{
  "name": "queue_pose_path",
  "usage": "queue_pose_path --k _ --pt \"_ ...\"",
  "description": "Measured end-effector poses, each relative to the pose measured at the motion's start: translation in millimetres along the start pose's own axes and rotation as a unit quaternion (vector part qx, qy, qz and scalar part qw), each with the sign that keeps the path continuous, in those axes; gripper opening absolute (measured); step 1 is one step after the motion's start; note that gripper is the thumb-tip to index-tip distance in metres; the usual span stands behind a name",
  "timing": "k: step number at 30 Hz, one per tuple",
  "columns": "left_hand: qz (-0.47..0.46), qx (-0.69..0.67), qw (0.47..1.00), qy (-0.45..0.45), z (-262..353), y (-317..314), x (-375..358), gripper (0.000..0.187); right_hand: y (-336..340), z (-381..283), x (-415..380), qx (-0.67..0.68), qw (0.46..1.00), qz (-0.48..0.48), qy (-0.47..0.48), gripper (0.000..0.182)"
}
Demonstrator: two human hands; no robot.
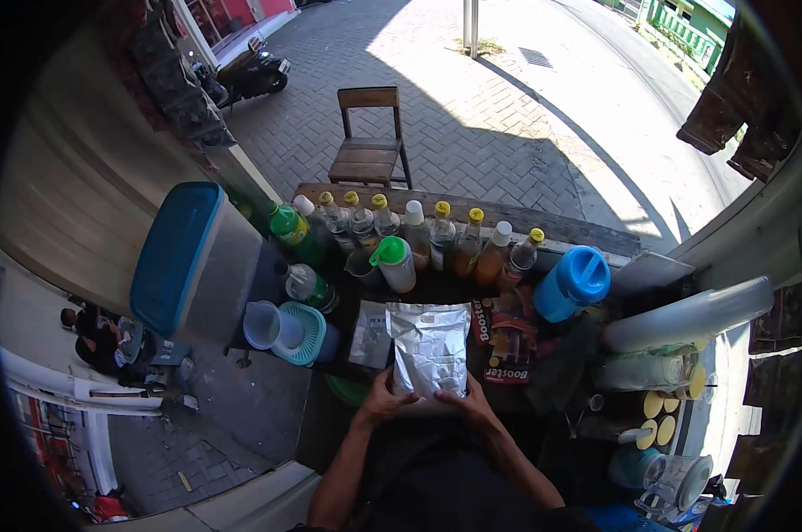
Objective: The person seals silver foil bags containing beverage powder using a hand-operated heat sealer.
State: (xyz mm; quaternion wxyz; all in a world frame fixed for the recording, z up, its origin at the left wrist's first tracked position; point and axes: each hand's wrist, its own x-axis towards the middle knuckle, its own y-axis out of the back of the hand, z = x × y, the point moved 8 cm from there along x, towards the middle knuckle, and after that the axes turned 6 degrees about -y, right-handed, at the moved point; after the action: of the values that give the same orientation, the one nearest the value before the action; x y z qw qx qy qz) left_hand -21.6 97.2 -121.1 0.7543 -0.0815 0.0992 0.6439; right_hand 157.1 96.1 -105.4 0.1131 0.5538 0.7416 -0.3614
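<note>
A silver foil pouch [429, 350] stands in front of me, its wrinkled face catching the light. My left hand [385, 401] grips its lower left side, and my right hand [473, 404] grips the lower right, thumb lying over the foil. Both hands are closed on the pouch. What sits under its bottom edge is partly hidden; something pale shows there. Just left of the pouch is a greyish printed packet [369, 333]. On the right lie dark red packets marked Booster [509, 341].
A row of bottles with yellow and white caps [442, 232] lines the counter's far edge. A green-capped squeeze bottle [395, 264] stands before them. To the right are a blue jug [574, 282] and stacked cups [689, 315]. A blue-lidded container [207, 275] and turquoise basket [301, 337] stand left.
</note>
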Motion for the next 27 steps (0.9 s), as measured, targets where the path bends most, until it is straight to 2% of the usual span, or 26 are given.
queue_pose_path --k 1,2,3,4,6,9,10,12,15,16,17,19,20,21,23,24,26,27 --pt "-0.003 0.002 1.000 0.000 0 1 -2 0.073 2 -4 -3 0.002 1.000 0.002 0.002 0.079" --pt "-0.022 -0.181 0.983 -0.006 4 -3 -4 0.075 -1 -10 -11 0.005 1.000 -0.005 0.001 0.080" --pt "-0.040 -0.356 0.934 -0.012 8 -3 -7 0.078 -5 -18 -19 0.007 1.000 -0.013 0.001 0.081" --pt "-0.083 -0.408 0.909 0.014 -37 10 -4 0.086 -11 -30 -28 0.010 1.000 -0.012 0.004 0.081" --pt "-0.080 -0.399 0.913 0.029 -42 5 -6 0.085 -31 -43 -53 0.009 1.000 -0.021 -0.009 0.082" --pt "-0.063 -0.376 0.923 0.045 -48 -6 -1 0.084 -44 -44 -62 -0.013 0.999 -0.028 0.038 0.084" --pt "-0.059 -0.367 0.927 0.050 -49 -8 1 0.083 -43 -37 -58 -0.009 0.999 -0.020 0.042 0.084" --pt "-0.050 -0.349 0.934 0.059 -51 -12 3 0.082 -36 -16 -41 -0.094 0.995 -0.003 0.043 0.080" --pt "-0.039 -0.316 0.946 0.065 -50 -12 14 0.081 -14 13 -32 -0.092 0.995 0.029 0.002 0.079" --pt "-0.037 -0.304 0.950 0.066 -50 -11 19 0.080 -14 20 -29 -0.029 1.000 0.006 -0.004 0.080" --pt "-0.031 -0.294 0.953 0.068 -50 -10 21 0.080 -7 23 -26 -0.027 1.000 0.012 -0.001 0.080" --pt "-0.017 -0.275 0.959 0.070 -51 -8 24 0.079 2 18 -22 -0.088 0.995 0.036 0.036 0.080" --pt "-0.070 -0.379 0.919 0.079 -53 -19 35 0.074 10 26 -12 -0.078 0.995 0.043 0.054 0.078" --pt "-0.085 -0.480 0.865 0.121 -48 -24 42 0.070 23 35 -2 -0.129 0.986 0.074 0.068 0.074" --pt "-0.080 -0.317 0.939 0.104 -65 -17 64 0.065 33 45 15 -0.168 0.977 0.093 0.087 0.067" --pt "-0.086 -0.315 0.939 0.104 -72 -19 70 0.065 36 53 25 -0.167 0.977 0.098 0.090 0.067" --pt "-0.052 -0.125 0.989 0.056 -83 -13 82 0.058 44 58 34 -0.183 0.961 0.149 0.148 0.061" --pt "-0.057 -0.122 0.989 0.055 -90 -13 86 0.058 47 60 35 -0.180 0.960 0.152 0.150 0.061"
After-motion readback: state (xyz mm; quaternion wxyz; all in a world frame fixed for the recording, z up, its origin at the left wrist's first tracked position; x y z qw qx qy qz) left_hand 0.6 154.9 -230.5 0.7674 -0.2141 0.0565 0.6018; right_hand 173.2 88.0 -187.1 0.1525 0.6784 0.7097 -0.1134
